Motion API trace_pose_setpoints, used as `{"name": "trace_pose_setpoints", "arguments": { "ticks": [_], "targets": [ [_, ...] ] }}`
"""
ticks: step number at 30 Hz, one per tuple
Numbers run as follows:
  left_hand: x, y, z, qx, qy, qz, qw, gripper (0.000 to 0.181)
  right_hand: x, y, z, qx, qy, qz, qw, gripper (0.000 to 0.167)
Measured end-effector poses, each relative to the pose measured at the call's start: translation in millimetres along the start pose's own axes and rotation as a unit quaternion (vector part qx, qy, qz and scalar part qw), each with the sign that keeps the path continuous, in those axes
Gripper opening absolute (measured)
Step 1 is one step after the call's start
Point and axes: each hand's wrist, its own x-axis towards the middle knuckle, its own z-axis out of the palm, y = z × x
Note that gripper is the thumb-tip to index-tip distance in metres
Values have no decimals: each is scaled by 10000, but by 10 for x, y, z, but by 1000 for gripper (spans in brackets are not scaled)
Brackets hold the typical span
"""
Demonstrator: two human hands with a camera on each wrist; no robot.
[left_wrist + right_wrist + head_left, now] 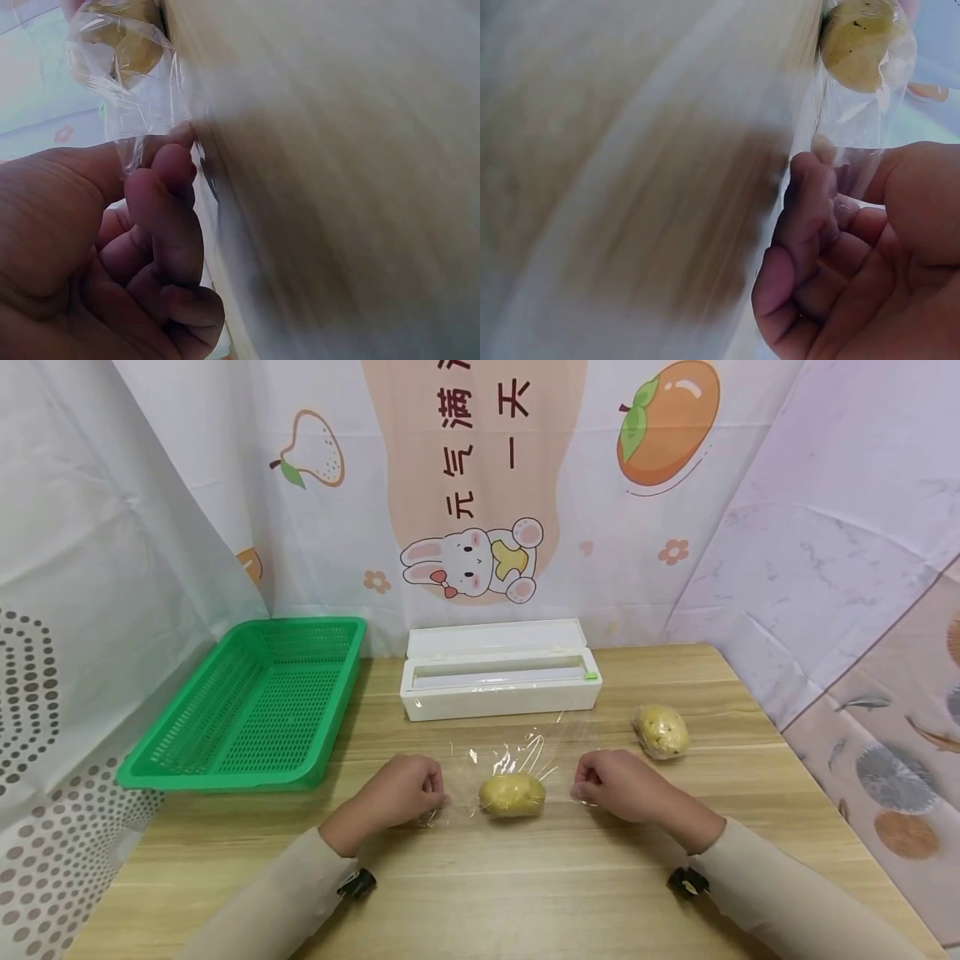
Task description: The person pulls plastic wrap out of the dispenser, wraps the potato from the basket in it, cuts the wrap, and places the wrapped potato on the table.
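Near potato [512,795] sits low at the surface [495,893], film [534,746] around it, loose and glinting on its 12 o'clock side. Clock read from that potato, 12 pointing away from the person.

Step in hand, as I judge it: drawing the film snug over the potato. Best done with an even pull toward 9 and 3, kept low, so the potato stays centred. Slack at 12 wants smoothing before the ends are tucked under; too sharp a tug could tear the film or roll the potato.

Left hand [405,789], at 9 o'clock: thumb and forefinger pinch a gathered end of film, other fingers folded toward the palm. Right hand [626,785], at 3 o'clock: much the same, film nipped between thumb and forefinger, the rest curled. Both stand apart from the potato itself.

Around: white box [502,702], lid up, at 12; a second potato [662,732], film-covered, at 2; green basket [217,781] toward 10.
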Motion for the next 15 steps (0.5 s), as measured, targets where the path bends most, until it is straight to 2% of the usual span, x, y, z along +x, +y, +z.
{"name": "trace_pose_setpoints", "arguments": {
  "ticks": [7,12,15],
  "targets": [
    [9,8,-31,326,189,-276,9989,31,-3,-39,13,-266,25,-80,9996,25],
    [23,11,-12,331,324,-80,9989,33,15,-36,24,-369,186,-63,9991,32],
    [25,20,-11,282,303,-10,9991,32,26,-33,28,-279,225,-70,9993,34]
  ]
}}
